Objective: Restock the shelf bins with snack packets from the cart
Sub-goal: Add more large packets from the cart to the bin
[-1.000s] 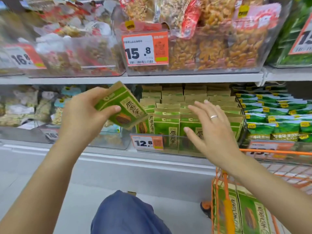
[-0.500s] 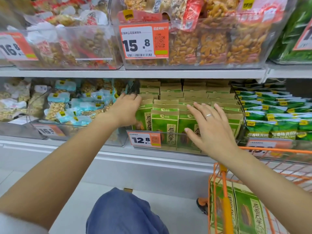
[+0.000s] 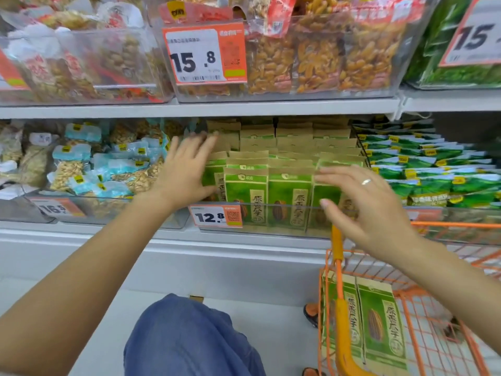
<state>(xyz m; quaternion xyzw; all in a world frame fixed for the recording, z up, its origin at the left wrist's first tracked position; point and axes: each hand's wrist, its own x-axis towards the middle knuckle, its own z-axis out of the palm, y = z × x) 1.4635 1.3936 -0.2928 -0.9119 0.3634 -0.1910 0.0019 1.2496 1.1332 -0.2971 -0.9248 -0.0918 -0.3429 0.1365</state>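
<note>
Far left, lower shelf: a clear bin of blue-topped nut packets (image 3: 81, 169), price tag 16-something at its front. Left hand (image 3: 187, 169) reaching past that bin's right edge, fingers straight and spread, grip apart and holding nothing; fingertips blurred, near or against the left rows of green-and-kraft snack packets (image 3: 252, 196), contact impossible to tell. Those packets standing upright in tight rows inside a clear shelf bin (image 3: 271, 230), a 12.8 price tag (image 3: 218, 216) on its front wall. Above, on the upper shelf, bins of orange-brown snack bags behind a 15.8 price tag (image 3: 206, 54). Right hand (image 3: 366, 204), ring on one finger, hovering over the right front rows of the same bin, fingers straight, grip apart and empty; touching or just clear, cannot tell. Further right, a bin of darker green packets (image 3: 433, 169). Below right, an orange wire cart (image 3: 439, 327) with more green snack packets upright inside. Bottom centre, a knee in blue fabric (image 3: 189, 337).
</note>
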